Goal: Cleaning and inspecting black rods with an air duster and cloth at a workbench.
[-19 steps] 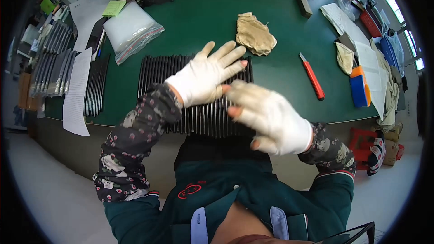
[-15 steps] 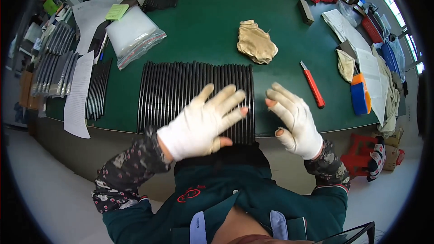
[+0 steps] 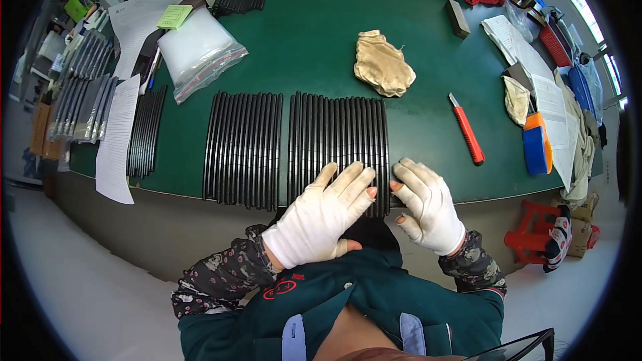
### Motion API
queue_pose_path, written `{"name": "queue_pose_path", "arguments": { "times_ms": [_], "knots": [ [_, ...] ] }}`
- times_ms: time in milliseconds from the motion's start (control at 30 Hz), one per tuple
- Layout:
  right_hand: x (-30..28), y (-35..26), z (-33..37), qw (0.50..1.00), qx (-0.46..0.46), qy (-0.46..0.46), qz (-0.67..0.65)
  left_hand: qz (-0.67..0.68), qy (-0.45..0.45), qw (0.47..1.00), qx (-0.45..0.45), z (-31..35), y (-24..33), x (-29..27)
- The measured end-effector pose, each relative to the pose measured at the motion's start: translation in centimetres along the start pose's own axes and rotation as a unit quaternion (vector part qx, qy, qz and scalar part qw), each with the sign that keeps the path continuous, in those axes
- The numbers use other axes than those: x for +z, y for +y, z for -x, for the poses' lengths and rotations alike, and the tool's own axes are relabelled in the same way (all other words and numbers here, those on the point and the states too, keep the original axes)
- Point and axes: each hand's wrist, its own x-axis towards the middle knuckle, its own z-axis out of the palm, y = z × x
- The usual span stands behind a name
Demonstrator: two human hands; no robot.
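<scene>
Two flat rows of slim black rods lie side by side at the table's near edge, a narrow green gap between them. The left row (image 3: 243,147) has no hand on it. Over the near end of the right row (image 3: 338,130) my left hand (image 3: 319,217) is spread flat, in a white glove with bare thumb and index fingertips. My right hand (image 3: 428,208), gloved the same way, is just beside that row's right edge, fingers stretched out and holding nothing. Whether the fingers press on the rods is hard to tell.
A red utility knife (image 3: 467,128) with its blade out lies to the right, near an orange-and-blue tape roll (image 3: 536,144). Beyond the rods is a crumpled beige cloth (image 3: 382,65). A zip bag (image 3: 199,53), papers (image 3: 117,140) and more black rods (image 3: 146,134) occupy the left.
The single wide row of rods has parted into two, the right portion shifted rightward. Both hands have come back toward me, the left one also moving right.
</scene>
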Motion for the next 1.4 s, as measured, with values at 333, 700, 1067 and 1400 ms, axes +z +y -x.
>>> {"name": "queue_pose_path", "arguments": {
  "times_ms": [333,700,1067,1400],
  "knots": [
    [-1.0,2.2,-7.4,0.965,-0.184,-0.071,-0.173,0.043,-0.066,0.989,0.125,-1.1,0.3,1.4],
    [3.6,3.4,-13.6,0.956,-0.223,-0.144,-0.123,0.061,-0.081,0.986,0.134,-0.4,-0.2,2.2],
    [4.4,0.4,-13.7,0.921,-0.321,-0.189,-0.111,0.098,-0.078,0.981,0.146,-1.1,0.0,2.8],
    [5.6,1.1,-14.9,0.913,-0.349,-0.195,-0.080,0.123,-0.037,0.982,0.137,-0.9,-0.4,2.7]
  ]
}}
